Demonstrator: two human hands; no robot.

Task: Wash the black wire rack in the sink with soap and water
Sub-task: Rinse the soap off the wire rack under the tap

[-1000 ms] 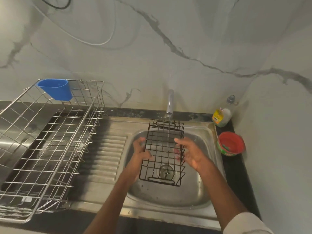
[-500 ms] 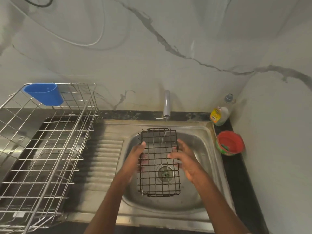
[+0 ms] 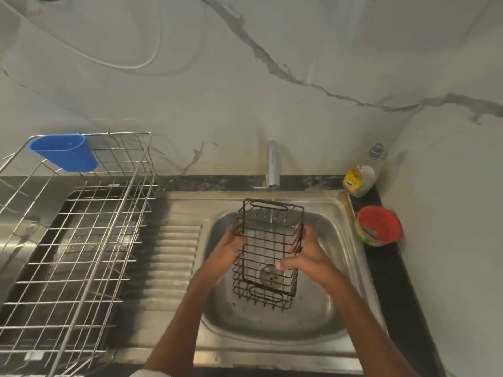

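Hands (image 3: 230, 247) gripping rack (image 3: 268, 251) (both sides), sink (image 3: 337, 308)

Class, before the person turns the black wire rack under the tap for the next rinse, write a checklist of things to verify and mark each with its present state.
1. Both hands hold the black wire rack: left hand on its left side, right hand on its right: ok.
2. Thin stream from the grey metal tap falls onto the rack: ok.
3. Rack is over the steel sink basin, not the drainboard: ok.
4. Round sink drain unblocked: cannot tell.
5. Soap on the rack: cannot tell.
6. Yellow-labelled soap bottle stands upright beside the sink: ok.
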